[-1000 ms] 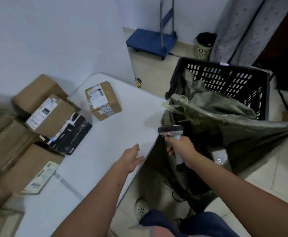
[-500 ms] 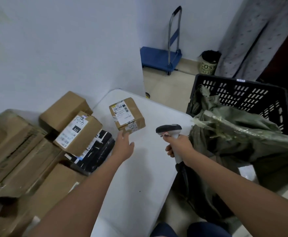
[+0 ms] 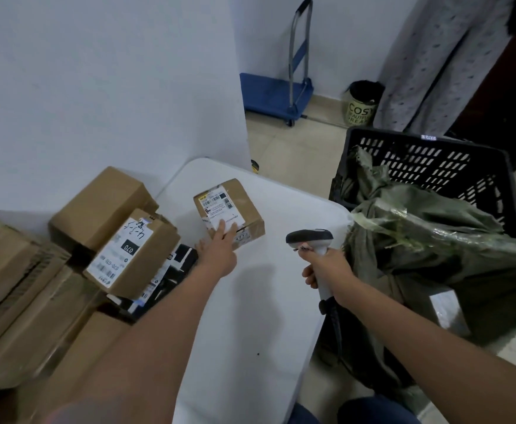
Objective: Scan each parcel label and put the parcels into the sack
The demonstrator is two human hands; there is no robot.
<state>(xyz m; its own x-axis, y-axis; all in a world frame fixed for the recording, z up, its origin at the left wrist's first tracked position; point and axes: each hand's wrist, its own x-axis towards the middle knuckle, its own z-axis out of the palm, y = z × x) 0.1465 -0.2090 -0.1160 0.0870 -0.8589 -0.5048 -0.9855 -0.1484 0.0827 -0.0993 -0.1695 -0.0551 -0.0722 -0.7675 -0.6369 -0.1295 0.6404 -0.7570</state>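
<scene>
On the white table [image 3: 250, 301], at about twelve o'clock from where I watch through the head camera, a small brown parcel [image 3: 230, 211] sits alone with its white label [image 3: 220, 208] facing up. My left hand [image 3: 218, 255] reaches onto it: the fingers lie straight across the label's near edge and the near top corner of the box, touching it, with the thumb spread out toward nine o'clock. I cannot tell whether any finger hooks over the box's near side.

At about two o'clock from that hand, just off the parcel's right corner and apart from it, my right hand [image 3: 327, 270] grips the handle of a barcode scanner [image 3: 310, 238], fingers wrapped round it. The scanner's dark head points toward nine o'clock, roughly at the parcel, and its cable hangs down past the table edge.

At three o'clock, beside the table, the green sack [image 3: 428, 240] is draped open inside a black slotted crate [image 3: 428, 160], its mouth facing up and toward me.

At nine o'clock, a pile of other cardboard boxes [image 3: 97, 206] leans against the wall; one labelled box [image 3: 131, 255] lies tilted on a black packet [image 3: 164, 276].

Far off at one o'clock, a blue trolley [image 3: 275, 93] and a dark bin [image 3: 362, 102] stand on the tiled floor.
</scene>
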